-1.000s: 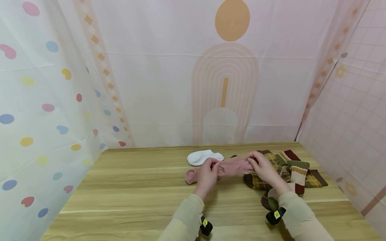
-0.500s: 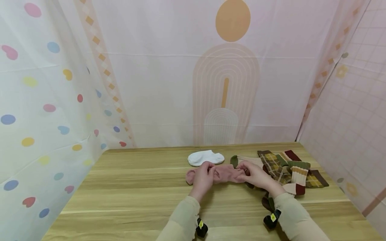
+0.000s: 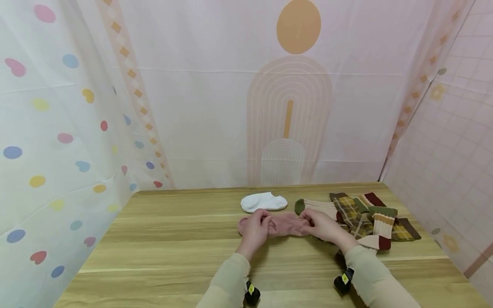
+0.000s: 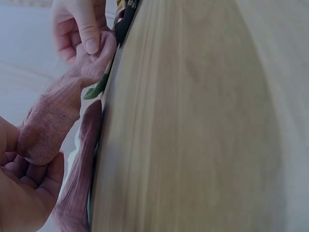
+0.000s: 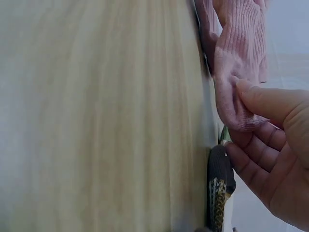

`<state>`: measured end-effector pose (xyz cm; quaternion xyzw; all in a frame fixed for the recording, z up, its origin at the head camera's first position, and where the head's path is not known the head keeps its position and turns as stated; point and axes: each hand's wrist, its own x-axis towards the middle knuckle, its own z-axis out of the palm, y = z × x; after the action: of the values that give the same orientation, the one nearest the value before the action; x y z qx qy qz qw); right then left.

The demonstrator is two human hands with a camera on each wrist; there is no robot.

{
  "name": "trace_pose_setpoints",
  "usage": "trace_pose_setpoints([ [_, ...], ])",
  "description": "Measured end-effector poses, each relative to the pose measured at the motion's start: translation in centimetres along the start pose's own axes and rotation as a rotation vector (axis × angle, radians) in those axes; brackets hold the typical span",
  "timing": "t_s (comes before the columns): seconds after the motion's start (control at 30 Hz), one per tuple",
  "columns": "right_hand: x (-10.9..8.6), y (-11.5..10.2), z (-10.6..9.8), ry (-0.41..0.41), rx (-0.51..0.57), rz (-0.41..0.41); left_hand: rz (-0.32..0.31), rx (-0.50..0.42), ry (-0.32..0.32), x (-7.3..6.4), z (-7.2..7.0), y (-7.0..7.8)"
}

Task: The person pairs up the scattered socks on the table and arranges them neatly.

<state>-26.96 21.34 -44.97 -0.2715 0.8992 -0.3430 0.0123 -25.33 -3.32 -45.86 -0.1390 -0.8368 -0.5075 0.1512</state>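
Stretched between both hands is a pink ribbed sock [image 3: 286, 223], held just over the wooden table. The left hand [image 3: 254, 231] pinches one end of it between thumb and fingers. At the other end, the right hand [image 3: 323, 227] has its thumb pressed on the fabric against the fingers. A second pink sock [image 4: 83, 169] lies on the table beneath, seen in the left wrist view. Right behind the hands rests a white ankle sock [image 3: 262, 202].
Several patterned socks lie heaped to the right, among them a brown-and-yellow plaid sock [image 3: 346, 209] and a cream sock with a maroon toe [image 3: 384, 229]. A green-tipped cream sock [image 3: 313, 206] points left from the heap. Printed curtains [image 3: 208, 128] stand behind the table [image 3: 161, 248].
The right hand has moved left and down toward the left hand, with its end of the pink sock. The left hand has shifted slightly down and left. The green-tipped sock came into view.
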Motion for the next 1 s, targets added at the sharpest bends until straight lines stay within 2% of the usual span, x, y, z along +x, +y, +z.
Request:
trace_pose_setpoints([
  [0.17,0.2,-0.1,-0.2,0.017,0.039,0.003,0.021,0.05,0.04,-0.1,-0.6,-0.4],
  [0.3,0.2,-0.3,-0.4,0.029,0.116,-0.002,0.012,-0.006,0.021,0.1,-1.2,-0.8],
  [0.43,0.3,-0.7,-0.6,0.028,0.227,0.028,-0.013,-0.077,-0.008,0.2,-1.9,-1.1],
  [0.63,0.9,-0.8,-0.5,0.037,0.35,0.048,-0.036,-0.121,0.023,0.3,-2.7,-1.5],
  [0.87,1.6,-1.5,-0.2,0.085,0.375,0.043,-0.125,-0.221,0.066,0.6,-3.6,-1.7],
  [1.0,2.1,-1.9,0.0,0.105,0.369,0.067,-0.134,-0.243,0.088,0.7,-4.1,-1.7],
])
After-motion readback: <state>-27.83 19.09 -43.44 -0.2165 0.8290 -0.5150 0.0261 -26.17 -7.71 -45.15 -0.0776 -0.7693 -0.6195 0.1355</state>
